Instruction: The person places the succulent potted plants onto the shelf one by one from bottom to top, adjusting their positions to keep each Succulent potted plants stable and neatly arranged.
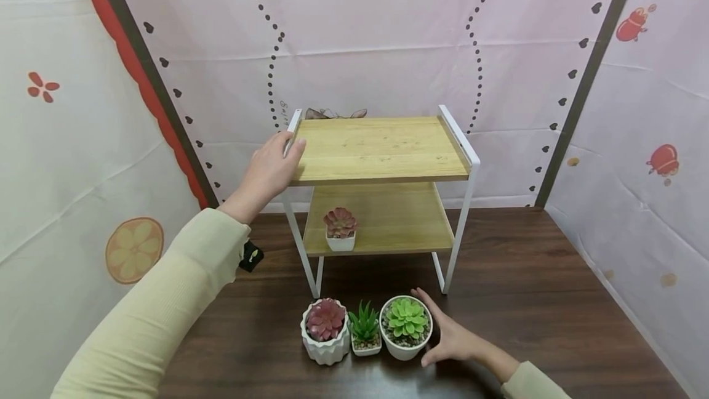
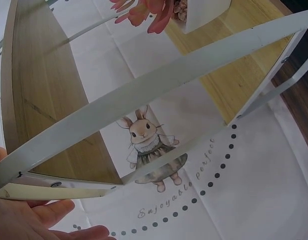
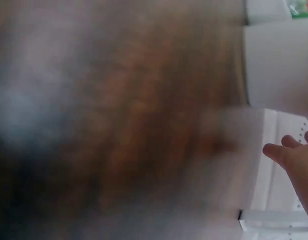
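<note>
My left hand grips the upper left rail of a two-tier shelf, thumb over the wooden top. In the left wrist view its fingers lie along the outer side of the white rail. At the front, my right hand spreads its thumb and fingers around the right side of a round white pot with a green succulent. A gap shows between palm and pot. The right wrist view is partly blurred, with the hand near the white pot.
Left of the round pot stand a small square pot with a spiky plant and a ribbed white pot with a dark red succulent. Another potted red succulent sits on the lower tier. Printed cloth hangs behind the dark table.
</note>
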Action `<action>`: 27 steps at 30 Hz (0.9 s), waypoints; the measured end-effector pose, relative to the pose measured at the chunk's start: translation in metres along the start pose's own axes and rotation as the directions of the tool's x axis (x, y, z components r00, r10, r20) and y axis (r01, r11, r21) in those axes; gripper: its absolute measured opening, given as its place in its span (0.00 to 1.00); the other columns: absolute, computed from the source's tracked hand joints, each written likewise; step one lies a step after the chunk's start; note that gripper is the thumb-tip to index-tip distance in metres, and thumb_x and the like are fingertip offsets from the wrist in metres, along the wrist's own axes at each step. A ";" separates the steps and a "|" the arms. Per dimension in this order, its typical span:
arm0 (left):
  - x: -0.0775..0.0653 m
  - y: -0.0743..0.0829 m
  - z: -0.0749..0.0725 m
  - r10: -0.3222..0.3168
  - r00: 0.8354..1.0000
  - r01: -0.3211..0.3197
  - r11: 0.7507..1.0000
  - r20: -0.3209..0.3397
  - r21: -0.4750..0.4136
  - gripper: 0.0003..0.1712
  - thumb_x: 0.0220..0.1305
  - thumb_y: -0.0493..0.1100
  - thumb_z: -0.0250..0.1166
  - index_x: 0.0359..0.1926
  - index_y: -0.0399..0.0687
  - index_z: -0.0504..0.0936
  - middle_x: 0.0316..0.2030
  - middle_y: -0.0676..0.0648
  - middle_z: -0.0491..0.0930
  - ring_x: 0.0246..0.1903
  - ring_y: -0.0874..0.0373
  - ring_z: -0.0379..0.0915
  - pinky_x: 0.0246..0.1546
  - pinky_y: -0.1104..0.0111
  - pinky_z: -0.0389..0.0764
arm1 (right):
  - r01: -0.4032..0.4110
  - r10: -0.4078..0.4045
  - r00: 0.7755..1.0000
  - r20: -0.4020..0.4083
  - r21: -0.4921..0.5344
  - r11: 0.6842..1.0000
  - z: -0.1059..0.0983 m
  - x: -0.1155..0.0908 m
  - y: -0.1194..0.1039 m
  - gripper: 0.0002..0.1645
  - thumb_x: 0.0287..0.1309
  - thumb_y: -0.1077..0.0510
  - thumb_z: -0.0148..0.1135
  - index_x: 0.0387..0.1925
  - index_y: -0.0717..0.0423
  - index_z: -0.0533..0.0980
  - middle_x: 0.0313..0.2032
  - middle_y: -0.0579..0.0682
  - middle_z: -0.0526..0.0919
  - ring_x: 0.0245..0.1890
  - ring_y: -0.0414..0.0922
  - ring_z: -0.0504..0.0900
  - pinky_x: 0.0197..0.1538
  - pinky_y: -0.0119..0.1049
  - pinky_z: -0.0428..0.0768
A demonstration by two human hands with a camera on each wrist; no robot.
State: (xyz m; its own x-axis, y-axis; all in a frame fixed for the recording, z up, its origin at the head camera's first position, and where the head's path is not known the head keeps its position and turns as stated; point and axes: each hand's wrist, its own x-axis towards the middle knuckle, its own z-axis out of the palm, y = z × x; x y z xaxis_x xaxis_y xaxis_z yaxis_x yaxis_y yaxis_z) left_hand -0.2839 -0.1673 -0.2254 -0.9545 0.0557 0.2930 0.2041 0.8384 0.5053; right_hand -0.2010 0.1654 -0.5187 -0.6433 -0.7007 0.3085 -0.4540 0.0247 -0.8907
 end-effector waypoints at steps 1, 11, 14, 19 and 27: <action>0.000 0.000 0.000 0.001 1.000 -0.001 1.000 -0.002 0.001 0.34 0.69 0.59 0.37 0.65 0.40 0.59 0.63 0.38 0.61 0.61 0.40 0.57 0.62 0.48 0.53 | 0.015 -0.016 1.000 -0.022 -0.006 1.000 0.002 0.000 0.002 0.69 0.41 0.51 0.73 0.70 0.59 0.34 0.70 0.59 0.44 0.65 0.29 0.51 0.62 0.23 0.55; 0.000 0.001 0.000 0.003 1.000 -0.003 1.000 -0.011 0.005 0.33 0.69 0.57 0.38 0.64 0.39 0.61 0.62 0.37 0.63 0.59 0.38 0.58 0.61 0.47 0.55 | 0.088 -0.083 0.988 -0.130 0.036 0.995 0.011 0.006 0.004 0.64 0.38 0.57 0.75 0.68 0.64 0.42 0.64 0.68 0.55 0.62 0.33 0.61 0.61 0.23 0.59; 0.000 0.000 0.000 0.002 1.000 -0.002 1.000 -0.012 0.002 0.33 0.69 0.58 0.37 0.64 0.39 0.61 0.62 0.37 0.62 0.60 0.38 0.58 0.61 0.47 0.54 | 0.031 -0.032 0.990 -0.138 -0.006 0.999 0.011 0.008 0.003 0.60 0.38 0.60 0.74 0.66 0.65 0.46 0.61 0.64 0.61 0.59 0.33 0.64 0.59 0.24 0.61; -0.001 -0.001 -0.001 -0.006 1.000 0.006 1.000 -0.005 -0.003 0.33 0.69 0.58 0.37 0.64 0.39 0.60 0.63 0.37 0.61 0.60 0.37 0.57 0.60 0.46 0.56 | -0.069 0.062 0.986 -0.156 -0.036 0.997 0.012 0.007 0.001 0.59 0.36 0.60 0.75 0.66 0.65 0.49 0.59 0.58 0.66 0.56 0.32 0.67 0.58 0.25 0.63; -0.002 0.000 -0.001 -0.006 1.000 0.006 1.000 -0.001 -0.012 0.33 0.69 0.58 0.37 0.65 0.40 0.60 0.63 0.37 0.61 0.60 0.36 0.57 0.59 0.45 0.56 | 0.014 -0.015 0.991 -0.133 -0.008 1.000 0.010 0.004 0.006 0.61 0.40 0.55 0.74 0.68 0.64 0.45 0.62 0.61 0.62 0.59 0.30 0.62 0.60 0.23 0.59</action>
State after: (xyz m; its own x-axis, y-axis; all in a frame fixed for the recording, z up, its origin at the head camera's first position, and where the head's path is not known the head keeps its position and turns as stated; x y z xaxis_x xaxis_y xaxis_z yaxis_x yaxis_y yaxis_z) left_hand -0.2821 -0.1682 -0.2250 -0.9553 0.0502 0.2914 0.2013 0.8322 0.5166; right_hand -0.2001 0.1559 -0.5266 -0.7126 -0.6002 0.3633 -0.4676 0.0203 -0.8837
